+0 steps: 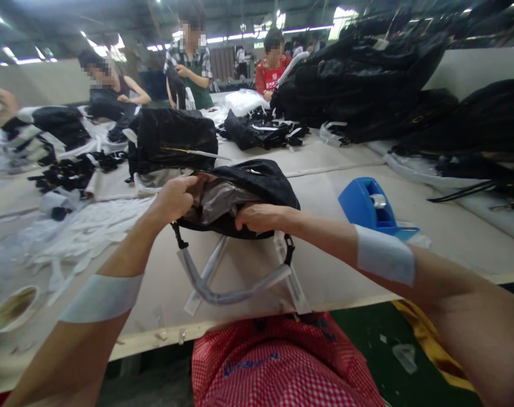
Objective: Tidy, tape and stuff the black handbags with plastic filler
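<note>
A black handbag (265,178) lies on the table in front of me with its mouth spread wide. Inside it shows greyish crumpled stuffing (225,198), paper or plastic. My left hand (177,198) is closed on the bag's left rim, fingers curled over the edge. At the front right of the opening, my right hand (259,219) grips the near rim, with some fingertips hidden inside. A wrapped handle (235,295) hangs from the bag toward me, and pale strips (206,274) lie under it.
A blue tape dispenser (365,206) stands to the right. Another black bag (172,138) sits behind mine, and black bags (358,85) are heaped at the back right. White strips (91,232) and a tape roll (14,308) lie left. Several co-workers stand across the table.
</note>
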Demonstrator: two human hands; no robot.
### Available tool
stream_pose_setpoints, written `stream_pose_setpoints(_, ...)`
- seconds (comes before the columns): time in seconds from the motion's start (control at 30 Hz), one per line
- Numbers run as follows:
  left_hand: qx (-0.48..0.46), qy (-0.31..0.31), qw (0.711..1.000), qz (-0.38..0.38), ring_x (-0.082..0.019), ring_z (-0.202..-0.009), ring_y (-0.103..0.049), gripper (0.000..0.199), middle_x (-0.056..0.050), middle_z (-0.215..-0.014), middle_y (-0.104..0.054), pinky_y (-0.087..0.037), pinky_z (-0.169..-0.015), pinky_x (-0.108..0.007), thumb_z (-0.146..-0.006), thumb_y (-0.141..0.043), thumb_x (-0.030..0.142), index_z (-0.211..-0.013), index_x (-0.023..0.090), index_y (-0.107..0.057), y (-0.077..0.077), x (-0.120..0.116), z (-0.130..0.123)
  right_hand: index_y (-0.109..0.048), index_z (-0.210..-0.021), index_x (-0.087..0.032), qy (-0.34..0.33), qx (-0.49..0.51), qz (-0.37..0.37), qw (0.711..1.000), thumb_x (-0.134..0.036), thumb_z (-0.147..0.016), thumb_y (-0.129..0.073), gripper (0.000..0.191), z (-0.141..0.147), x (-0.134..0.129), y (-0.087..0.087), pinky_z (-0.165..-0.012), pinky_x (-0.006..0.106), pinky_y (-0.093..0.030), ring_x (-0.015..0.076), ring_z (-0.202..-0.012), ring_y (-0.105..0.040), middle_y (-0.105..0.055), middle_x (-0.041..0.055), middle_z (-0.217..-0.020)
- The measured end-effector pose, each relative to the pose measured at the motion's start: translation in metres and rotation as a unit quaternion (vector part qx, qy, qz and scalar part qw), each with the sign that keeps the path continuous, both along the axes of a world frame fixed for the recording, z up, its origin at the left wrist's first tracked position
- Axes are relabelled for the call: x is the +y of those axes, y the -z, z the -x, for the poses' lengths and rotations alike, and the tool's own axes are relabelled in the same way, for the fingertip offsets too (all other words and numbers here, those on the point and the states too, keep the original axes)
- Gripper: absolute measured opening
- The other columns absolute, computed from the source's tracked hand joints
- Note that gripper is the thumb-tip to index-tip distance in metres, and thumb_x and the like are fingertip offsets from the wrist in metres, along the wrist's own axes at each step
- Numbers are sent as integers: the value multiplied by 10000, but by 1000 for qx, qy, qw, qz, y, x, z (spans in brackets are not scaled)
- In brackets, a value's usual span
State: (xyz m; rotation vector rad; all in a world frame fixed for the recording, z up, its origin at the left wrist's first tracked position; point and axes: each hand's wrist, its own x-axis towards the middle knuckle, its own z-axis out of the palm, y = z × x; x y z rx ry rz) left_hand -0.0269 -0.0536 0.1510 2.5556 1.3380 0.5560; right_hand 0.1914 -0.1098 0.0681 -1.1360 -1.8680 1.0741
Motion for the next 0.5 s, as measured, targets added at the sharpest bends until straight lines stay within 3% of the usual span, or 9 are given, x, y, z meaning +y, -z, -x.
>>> stream_pose_setpoints(0.1,82,-21,996,-36,-313,-1201,-609,534,-124,-1298,-662,-455,-1074,-406,-806,-484,230,-1302,136,-655,-1,-8,-4,-791,-850,-140,-98,-154,-72,981,75,-701,-521,376,-16,-22,8,-841,247,-491,156,-839,-692,-780,46,-873)
stream_pose_setpoints(0.17,120,-13,992,-28,-331,-1205,-607,515,-137,-1364,-612,-466,-1055,-424,-896,-487,413,-1312,149,-638,-1,-22,-12,-788,-1020,-151,-97,-202,-108,969,40,-749,-460,467,-16,-32,16,-893,255,-488,171,-974,-699,-776,73,-1056)
stream_pose_setpoints(0.27,166,-45,984,-42,-392,-1290,-544,786,-189,-1570,-399,-470,-1056,-450,-803,-641,630,-1402,130,-546,6,-43,-27,-790,-1009,-179,-52,-140,-91,985,-22,-781,-434,451,-8,-34,28,-903,256,-494,167,-984,-701,-776,45,-1059)
stream_pose_setpoints(0.33,182,-85,976,-83,-411,-1364,-476,845,-226,-1635,-262,-465,-1071,-448,-785,-717,544,-1453,88,-472,15,-49,-34,-783,-900,-171,-30,-72,-81,994,-39,-751,-430,406,-3,-33,33,-880,251,-492,159,-921,-697,-776,28,-959)
stream_pose_setpoints(0.4,177,-99,972,-119,-388,-1395,-452,766,-228,-1653,-216,-461,-1085,-424,-844,-688,418,-1476,71,-430,23,-48,-38,-747,-801,-150,-21,-36,-81,996,-43,-734,-413,357,0,-34,36,-822,241,-484,147,-836,-676,-751,28,-861)
stream_pose_setpoints(0.5,161,-98,972,-144,-365,-1388,-470,694,-211,-1664,-196,-454,-1102,-412,-893,-629,338,-1493,71,-405,29,-40,-38,-702,-749,-144,-59,-106,-79,990,-44,-741,-436,285,2,-38,36,-726,226,-443,135,-747,-623,-706,27,-786)
